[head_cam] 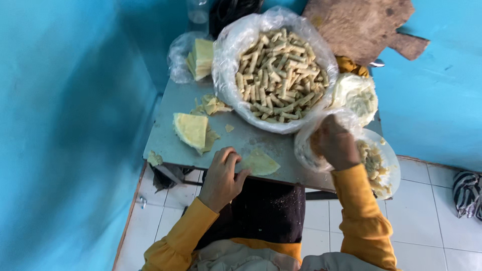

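Observation:
My left hand (222,176) rests fingers-down at the near edge of a small grey metal table (165,143), touching a pale yellow wrapper sheet (259,163) that lies flat there. My right hand (333,143) reaches into a clear plastic bag (304,145) with filling, fingers curled and partly hidden by the plastic. A white plate of crumbly filling (377,165) sits just right of it. A big bag-lined basin (273,70) is heaped with several rolled pastry sticks. Both sleeves are mustard yellow.
Folded wrapper sheets (191,129) and scraps (213,104) lie on the table's left. A bagged stack of wrappers (201,59) sits at the back left, and a bag of pale dough (356,93) sits right of the basin. Blue walls close in; white tiled floor (432,221) below.

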`<state>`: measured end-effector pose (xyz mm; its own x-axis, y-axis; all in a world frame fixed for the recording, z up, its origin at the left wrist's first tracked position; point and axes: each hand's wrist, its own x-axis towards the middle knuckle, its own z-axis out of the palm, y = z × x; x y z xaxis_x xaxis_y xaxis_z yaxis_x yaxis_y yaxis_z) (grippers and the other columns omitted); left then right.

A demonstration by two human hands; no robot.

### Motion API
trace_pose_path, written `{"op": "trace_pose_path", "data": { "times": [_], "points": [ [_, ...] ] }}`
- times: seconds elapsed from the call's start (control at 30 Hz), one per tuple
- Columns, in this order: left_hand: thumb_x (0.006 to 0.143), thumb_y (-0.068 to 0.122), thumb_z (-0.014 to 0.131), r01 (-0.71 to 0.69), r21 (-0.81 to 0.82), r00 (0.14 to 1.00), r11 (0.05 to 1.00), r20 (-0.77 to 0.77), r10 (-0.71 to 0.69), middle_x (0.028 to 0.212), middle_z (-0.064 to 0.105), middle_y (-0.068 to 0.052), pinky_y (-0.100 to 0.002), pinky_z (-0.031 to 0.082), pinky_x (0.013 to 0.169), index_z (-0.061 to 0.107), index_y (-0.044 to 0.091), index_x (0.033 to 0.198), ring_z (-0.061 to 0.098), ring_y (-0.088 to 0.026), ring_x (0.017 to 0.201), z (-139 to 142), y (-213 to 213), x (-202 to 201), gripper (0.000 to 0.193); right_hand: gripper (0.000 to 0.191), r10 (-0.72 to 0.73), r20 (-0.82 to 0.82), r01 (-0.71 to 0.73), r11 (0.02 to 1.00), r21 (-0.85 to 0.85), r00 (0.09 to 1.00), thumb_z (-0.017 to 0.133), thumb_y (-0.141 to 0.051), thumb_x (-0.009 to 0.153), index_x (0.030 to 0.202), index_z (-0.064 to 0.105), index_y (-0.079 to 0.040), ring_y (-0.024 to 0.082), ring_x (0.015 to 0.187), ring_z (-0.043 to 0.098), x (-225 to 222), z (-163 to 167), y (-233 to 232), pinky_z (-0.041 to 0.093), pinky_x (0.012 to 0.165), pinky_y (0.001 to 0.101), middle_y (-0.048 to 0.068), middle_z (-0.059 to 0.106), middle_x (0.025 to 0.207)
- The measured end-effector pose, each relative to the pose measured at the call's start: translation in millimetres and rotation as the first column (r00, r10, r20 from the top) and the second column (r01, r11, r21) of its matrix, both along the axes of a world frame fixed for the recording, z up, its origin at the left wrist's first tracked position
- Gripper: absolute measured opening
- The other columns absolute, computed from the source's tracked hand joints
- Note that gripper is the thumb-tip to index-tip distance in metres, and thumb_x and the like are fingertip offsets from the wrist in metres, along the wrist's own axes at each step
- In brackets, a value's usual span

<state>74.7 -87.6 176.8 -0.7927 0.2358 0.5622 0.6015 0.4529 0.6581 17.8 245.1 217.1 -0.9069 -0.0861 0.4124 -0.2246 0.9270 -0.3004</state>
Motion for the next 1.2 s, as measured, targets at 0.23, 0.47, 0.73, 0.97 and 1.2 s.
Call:
{"op": "trace_pose_path", "data": {
  "times": [0.23,0.47,0.73,0.97,1.2],
  "points": [
    [0.084,0.009,0.075,-0.08,-0.025,0.993,0.996,0.087,0.082,0.109,0.054,-0.017,-0.047,0.047,0.088,0.057,-0.001,0.098,0.055,-0.038,0.101,0.2,6.1,5.8,0.025,0.013,0.489,0.048,-0.46,0.846,-0.269,0.871,0.065,0.002,0.092,0.102,0.057,-0.002,0.017,0.062,0.066,29.1,-5.4,-78.4,0.055,0.049,0.0263,0.01,0.068,0.082],
    [0.081,0.006,0.076,-0.117,-0.027,0.99,0.993,0.071,0.118,0.106,0.056,-0.015,-0.044,0.048,0.086,0.058,0.001,0.094,0.056,-0.035,0.098,0.0,5.5,0.8,0.023,0.039,0.618,-0.142,-0.605,0.786,0.127,0.773,0.061,0.007,0.079,0.117,0.062,-0.001,0.033,0.103,0.073,58.8,-14.7,-130.4,0.063,0.084,0.0386,0.014,0.071,0.118],
    [0.085,0.003,0.073,-0.112,-0.008,0.989,0.994,0.095,0.112,0.096,0.059,-0.014,-0.045,0.049,0.08,0.057,0.002,0.092,0.058,-0.036,0.091,7.2,8.1,4.3,0.018,0.024,0.211,-0.068,-0.217,0.971,-0.097,0.975,0.064,0.006,0.09,0.112,0.061,-0.002,0.028,0.095,0.071,79.0,-20.6,-116.7,0.061,0.078,0.0392,0.015,0.073,0.108],
    [0.093,0.001,0.068,-0.017,0.157,0.991,0.987,0.134,-0.004,0.093,0.069,-0.014,-0.044,0.054,0.078,0.06,0.002,0.098,0.067,-0.035,0.089,16.2,11.5,11.3,0.01,0.023,0.235,0.011,-0.227,0.948,-0.223,0.972,0.061,0.007,0.094,0.115,0.053,0.0,0.034,0.084,0.068,64.8,-12.9,-118.5,0.056,0.075,0.0431,0.019,0.066,0.094],
    [0.09,-0.003,0.067,0.085,0.163,0.989,0.983,0.107,-0.103,0.108,0.072,-0.014,-0.041,0.055,0.088,0.066,0.002,0.107,0.068,-0.035,0.101,5.3,6.7,16.8,0.018,0.024,0.24,0.077,-0.22,0.952,-0.211,0.968,0.056,0.006,0.093,0.117,0.051,0.003,0.034,0.084,0.067,68.1,-6.6,-120.9,0.055,0.076,0.0418,0.019,0.065,0.097]
  ]
}}
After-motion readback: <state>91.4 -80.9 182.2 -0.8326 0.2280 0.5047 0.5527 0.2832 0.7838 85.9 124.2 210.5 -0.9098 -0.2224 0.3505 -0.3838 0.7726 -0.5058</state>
